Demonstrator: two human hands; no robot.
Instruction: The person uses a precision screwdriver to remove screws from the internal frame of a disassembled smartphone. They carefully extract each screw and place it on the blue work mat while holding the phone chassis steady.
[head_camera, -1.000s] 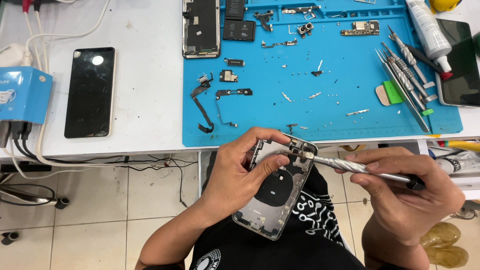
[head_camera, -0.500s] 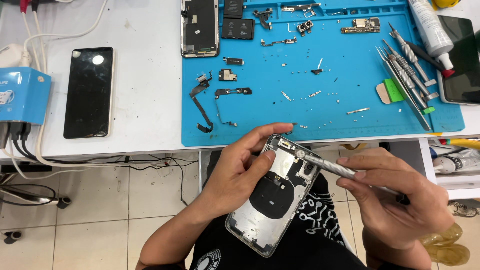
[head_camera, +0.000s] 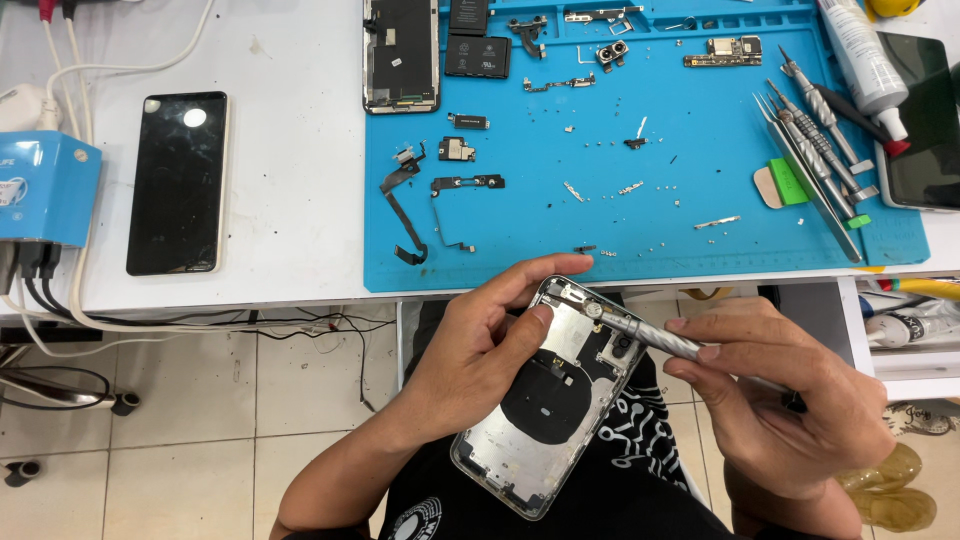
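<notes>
a: how is the phone housing (head_camera: 560, 400) placed relative to each hand?

b: the housing is held over the lap, below the front edge of the table (head_camera: 280, 200), open side up. its long axis runs diagonally, from lower left near the body to upper right toward the blue work mat (head_camera: 650, 220). the left hand (head_camera: 480, 360) is closed around the housing's left long edge, with the thumb laid across the inner plate and the fingers curled over the top end.

a: and the right hand?

b: the right hand (head_camera: 790, 400) lies to the right of the housing and is closed on a slim metal screwdriver (head_camera: 650, 335), pinched between thumb and fingertips. the screwdriver's shaft points up and to the left, and its tip is set on the upper end of the housing, just beside the camera opening (head_camera: 622, 345).

a: which relation matters most here?

b: the tool axis crosses the housing's long axis at an angle, and the contact point lies at the top end, just beside the left fingertips (head_camera: 570, 268). the left hand is the nearer of the two to the housing; the right reaches it only through the tool.

a: what else lies close by?

b: loose screws, flex cables and small parts are spread on the mat, well apart from both hands. a dark phone (head_camera: 178, 180) lies face up at the left of the table.
</notes>
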